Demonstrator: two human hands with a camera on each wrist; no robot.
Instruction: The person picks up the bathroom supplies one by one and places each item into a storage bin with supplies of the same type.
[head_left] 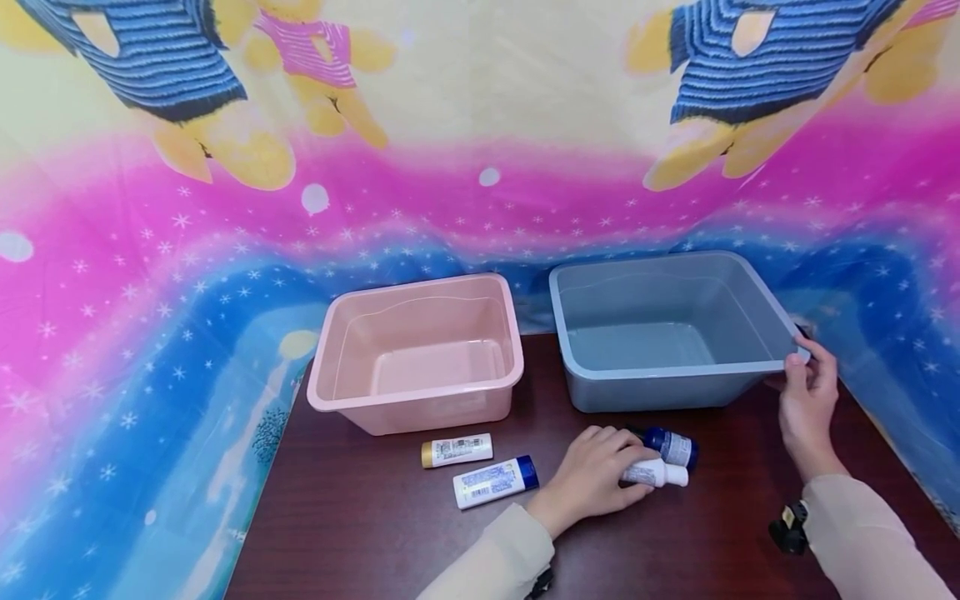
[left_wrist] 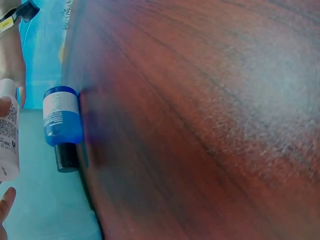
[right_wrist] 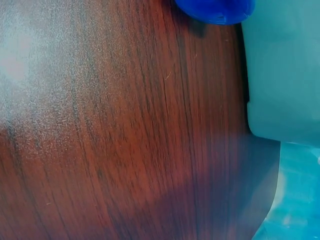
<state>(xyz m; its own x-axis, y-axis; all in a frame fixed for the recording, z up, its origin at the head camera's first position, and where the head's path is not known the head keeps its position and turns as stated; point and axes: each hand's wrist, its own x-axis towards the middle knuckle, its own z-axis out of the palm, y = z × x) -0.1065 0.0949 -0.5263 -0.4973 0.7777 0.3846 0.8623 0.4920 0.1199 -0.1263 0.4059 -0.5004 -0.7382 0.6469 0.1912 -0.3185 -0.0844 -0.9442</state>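
My left hand (head_left: pixel 596 473) grips a small white bottle (head_left: pixel 654 473) just above the dark wood table, its cap end pointing right. Right behind that lies a blue bottle (head_left: pixel 670 447) with a pale label and black cap; the left wrist view shows the white bottle (left_wrist: pixel 9 137) and blue bottle (left_wrist: pixel 62 117) apart. On the right, my right hand (head_left: pixel 810 408) pinches the near right corner of a grey-blue basin (head_left: pixel 652 392) between thumb and fingers. The right wrist view catches the basin's wall (right_wrist: pixel 282 75) and the end of the blue bottle (right_wrist: pixel 217 9), but not the hand.
A pink basin (head_left: pixel 442 408) stands left of the grey-blue one. In front of it lie a white tube with a gold cap (head_left: pixel 457 451) and a white tube with a blue cap (head_left: pixel 491 483). A printed cloth (head_left: pixel 450 200) hangs behind the table (head_left: pixel 360 517).
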